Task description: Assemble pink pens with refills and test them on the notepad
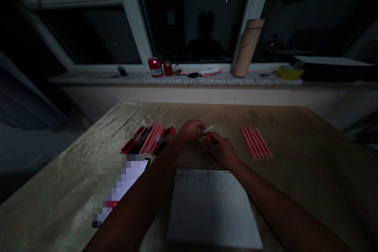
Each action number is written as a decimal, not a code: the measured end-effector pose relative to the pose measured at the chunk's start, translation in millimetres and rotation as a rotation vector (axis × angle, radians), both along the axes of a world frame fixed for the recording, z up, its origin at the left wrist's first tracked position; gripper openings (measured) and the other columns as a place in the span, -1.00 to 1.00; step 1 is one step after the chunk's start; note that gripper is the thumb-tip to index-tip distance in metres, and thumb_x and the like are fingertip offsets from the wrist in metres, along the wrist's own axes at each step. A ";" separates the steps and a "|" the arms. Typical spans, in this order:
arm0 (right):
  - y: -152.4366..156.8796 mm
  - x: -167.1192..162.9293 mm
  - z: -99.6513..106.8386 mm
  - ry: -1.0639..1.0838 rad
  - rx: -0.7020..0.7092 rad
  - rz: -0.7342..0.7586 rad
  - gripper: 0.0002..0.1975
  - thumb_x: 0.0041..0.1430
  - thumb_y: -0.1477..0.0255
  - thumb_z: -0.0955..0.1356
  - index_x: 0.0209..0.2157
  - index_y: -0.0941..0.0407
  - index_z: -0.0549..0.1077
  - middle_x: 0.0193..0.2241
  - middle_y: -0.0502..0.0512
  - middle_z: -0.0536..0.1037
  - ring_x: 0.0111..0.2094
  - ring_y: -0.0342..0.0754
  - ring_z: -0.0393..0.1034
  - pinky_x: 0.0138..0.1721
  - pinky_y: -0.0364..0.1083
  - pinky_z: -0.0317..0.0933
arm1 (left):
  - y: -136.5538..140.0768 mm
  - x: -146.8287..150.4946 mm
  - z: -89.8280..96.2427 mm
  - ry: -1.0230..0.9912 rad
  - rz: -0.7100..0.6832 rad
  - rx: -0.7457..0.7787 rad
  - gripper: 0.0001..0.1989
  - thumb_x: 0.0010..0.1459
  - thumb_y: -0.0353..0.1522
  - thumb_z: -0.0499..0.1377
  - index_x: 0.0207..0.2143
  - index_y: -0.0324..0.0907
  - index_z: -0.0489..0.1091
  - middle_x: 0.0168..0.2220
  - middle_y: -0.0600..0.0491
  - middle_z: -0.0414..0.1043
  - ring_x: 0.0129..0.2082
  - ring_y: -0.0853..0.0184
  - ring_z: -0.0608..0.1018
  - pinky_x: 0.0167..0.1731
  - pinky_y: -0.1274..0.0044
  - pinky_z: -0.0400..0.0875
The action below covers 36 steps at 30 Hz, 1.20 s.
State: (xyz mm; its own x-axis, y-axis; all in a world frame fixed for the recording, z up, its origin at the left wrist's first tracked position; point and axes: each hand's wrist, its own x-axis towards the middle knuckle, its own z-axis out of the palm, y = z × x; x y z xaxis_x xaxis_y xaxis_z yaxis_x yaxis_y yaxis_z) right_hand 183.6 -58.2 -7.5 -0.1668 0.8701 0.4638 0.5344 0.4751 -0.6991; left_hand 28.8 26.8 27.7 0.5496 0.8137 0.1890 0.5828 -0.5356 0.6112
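My left hand (192, 130) is closed, fingers pinched around a thin white stick (210, 128) that looks like a pen refill and points up to the right. Just beside it, my right hand (223, 150) has its fingers curled together; a small pinkish bit shows at the fingertips, too dim to name. Left of my hands lies a bunch of pens (152, 138), some pink, others red and black. To the right, several pink pens (256, 142) rest side by side in a neat row.
A notepad (212, 208) lies below my hands, a phone (130, 181) beside my left forearm. On the windowsill stand a red can (155, 67), a small jar (168, 69), a tall cardboard-coloured tube (249, 49) and a yellow tape roll (289, 72).
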 end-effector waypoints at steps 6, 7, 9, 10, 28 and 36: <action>-0.5 0.2 0.5 0.004 -0.005 -0.008 -0.74 0.18 0.36 0.24 -0.11 0.08 0.39 -0.45 0.01 0.50 -0.48 -0.14 0.39 -0.42 -0.20 0.19 | 3.0 6.0 -2.0 0.200 -0.011 0.099 -0.81 -0.08 -0.36 0.18 -0.35 -0.17 0.47 -0.39 0.03 0.51 -0.39 0.31 0.49 -0.34 0.55 0.29; -0.4 0.0 0.1 0.005 -0.001 -0.006 -0.74 0.18 0.36 0.24 -0.11 0.09 0.39 -0.45 0.01 0.50 -0.48 -0.14 0.39 -0.42 -0.20 0.19 | 3.4 7.2 -2.4 0.225 -0.010 0.109 -0.78 -0.09 -0.36 0.18 -0.31 -0.16 0.46 -0.38 0.03 0.51 -0.37 0.31 0.49 -0.34 0.56 0.29; -0.2 -0.3 -0.3 0.002 0.002 -0.005 -0.74 0.18 0.36 0.24 -0.11 0.09 0.39 -0.44 0.02 0.50 -0.48 -0.13 0.39 -0.42 -0.19 0.19 | 4.2 9.3 -3.4 0.266 -0.025 0.132 -0.72 -0.10 -0.37 0.19 -0.24 -0.16 0.42 -0.36 0.03 0.50 -0.36 0.29 0.49 -0.36 0.56 0.28; -0.2 -0.5 -0.1 0.000 -0.001 -0.006 -0.74 0.18 0.36 0.25 -0.11 0.09 0.39 -0.45 0.02 0.50 -0.47 -0.13 0.39 -0.41 -0.18 0.19 | 4.7 10.2 -4.0 0.280 -0.040 0.145 -0.71 -0.10 -0.37 0.19 -0.24 -0.16 0.41 -0.36 0.03 0.50 -0.35 0.27 0.49 -0.37 0.55 0.27; -1.3 0.6 2.2 0.000 -0.004 -0.020 -0.76 0.15 0.36 0.28 -0.13 0.07 0.40 -0.44 0.00 0.50 -0.46 -0.15 0.39 -0.42 -0.22 0.19 | 1.7 9.7 -11.5 0.318 -0.019 0.156 -0.76 -0.04 -0.31 0.16 -0.26 -0.17 0.36 -0.32 0.04 0.48 -0.31 0.30 0.48 -0.33 0.55 0.30; -1.3 1.2 0.9 0.020 -0.010 -0.050 -0.76 0.13 0.39 0.28 -0.15 0.10 0.41 -0.48 -0.01 0.48 -0.49 -0.17 0.38 -0.43 -0.22 0.19 | -14.7 -9.7 -7.7 0.082 0.276 0.137 -0.79 0.00 -0.43 0.06 -0.27 -0.20 0.37 -0.35 0.05 0.48 -0.36 0.38 0.49 -0.33 0.58 0.32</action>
State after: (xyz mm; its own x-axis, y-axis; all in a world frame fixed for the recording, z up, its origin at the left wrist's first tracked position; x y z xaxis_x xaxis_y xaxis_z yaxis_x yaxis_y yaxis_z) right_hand 184.8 -59.5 -6.6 -0.1135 0.8819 0.4575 0.5428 0.4408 -0.7149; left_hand 19.1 12.1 20.1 0.3297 0.9042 0.2716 0.7619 -0.4247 0.4890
